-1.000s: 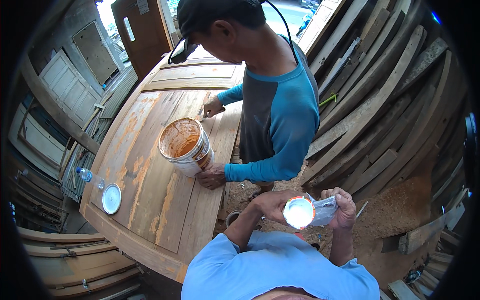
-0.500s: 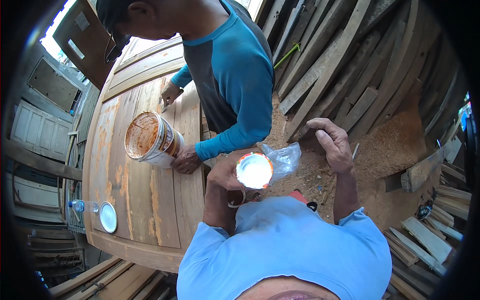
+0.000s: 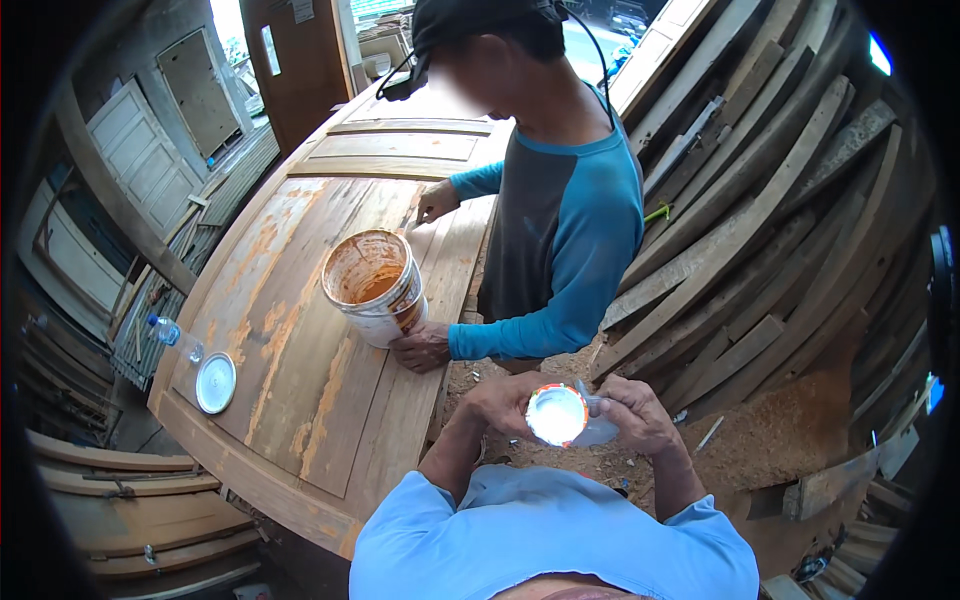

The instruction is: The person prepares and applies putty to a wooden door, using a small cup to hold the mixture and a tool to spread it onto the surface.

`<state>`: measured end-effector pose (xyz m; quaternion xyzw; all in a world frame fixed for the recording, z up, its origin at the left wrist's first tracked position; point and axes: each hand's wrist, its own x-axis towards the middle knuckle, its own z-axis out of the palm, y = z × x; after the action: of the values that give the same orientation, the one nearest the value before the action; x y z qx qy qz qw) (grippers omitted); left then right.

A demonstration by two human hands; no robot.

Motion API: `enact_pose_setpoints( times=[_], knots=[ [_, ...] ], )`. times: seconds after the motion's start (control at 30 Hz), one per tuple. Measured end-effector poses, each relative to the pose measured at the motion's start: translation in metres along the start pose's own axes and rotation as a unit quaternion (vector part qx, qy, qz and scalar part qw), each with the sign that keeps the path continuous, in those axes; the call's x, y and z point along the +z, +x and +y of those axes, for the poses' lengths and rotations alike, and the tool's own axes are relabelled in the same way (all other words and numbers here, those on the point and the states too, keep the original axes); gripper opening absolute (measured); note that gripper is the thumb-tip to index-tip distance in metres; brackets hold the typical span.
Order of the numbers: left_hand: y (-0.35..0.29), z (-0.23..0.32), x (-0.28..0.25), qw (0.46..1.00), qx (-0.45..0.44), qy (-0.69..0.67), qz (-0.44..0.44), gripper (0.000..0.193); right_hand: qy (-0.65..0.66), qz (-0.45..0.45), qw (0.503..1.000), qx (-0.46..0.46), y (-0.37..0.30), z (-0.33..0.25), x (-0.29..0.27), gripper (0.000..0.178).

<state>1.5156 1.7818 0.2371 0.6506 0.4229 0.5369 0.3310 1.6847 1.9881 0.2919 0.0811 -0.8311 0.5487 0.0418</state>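
Note:
My left hand point(image 3: 503, 403) is wrapped round a small round can point(image 3: 557, 416) with a bright white top and a red-and-orange rim, held in front of my chest. Beside the can, my right hand point(image 3: 642, 416) is closed on a clear plastic bag point(image 3: 598, 431), pinching it near the rim. Across from me a person in a blue-and-grey shirt leans over a wooden door point(image 3: 325, 390). One of that person's hands point(image 3: 422, 348) steadies a white bucket point(image 3: 372, 325) holding orange-brown paste; the other point(image 3: 437, 202) presses on the door's surface.
A white round lid point(image 3: 215, 383) and a clear bottle point(image 3: 175, 338) lie on the door's left part. Wooden planks point(image 3: 740, 240) lean in a stack at the right. Sawdust point(image 3: 790, 430) covers the ground there. More doors point(image 3: 145, 155) stand at the far left.
My right hand has come down and left, from half-open in the air to gripping the bag beside the can. The view has shifted, showing more of the co-worker and the bucket's inside.

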Motion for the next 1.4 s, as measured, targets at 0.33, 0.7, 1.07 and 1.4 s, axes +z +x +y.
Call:
enact_pose_setpoints(
  times=[0.33, 0.7, 1.07, 1.4],
  knots=[
    [0.008, 0.0, 0.01, 0.995, 0.047, -0.088, -0.015, 0.055, 0.415, 0.094, 0.904, -0.04, -0.008, 0.008, 0.023, 0.032],
    [0.025, 0.004, 0.017, 0.99, 0.056, -0.127, -0.033, 0.054, 0.526, 0.185, 0.828, -0.059, -0.017, -0.004, 0.018, 0.028],
    [0.011, -0.011, 0.04, 0.98, 0.053, -0.193, 0.009, 0.068, 0.529, 0.26, 0.788, -0.177, -0.034, -0.019, -0.024, 0.025],
    [-0.009, -0.01, 0.028, 0.983, -0.018, -0.158, 0.097, 0.088, 0.274, 0.285, 0.899, -0.188, -0.039, 0.005, -0.057, 0.02]
  ],
)
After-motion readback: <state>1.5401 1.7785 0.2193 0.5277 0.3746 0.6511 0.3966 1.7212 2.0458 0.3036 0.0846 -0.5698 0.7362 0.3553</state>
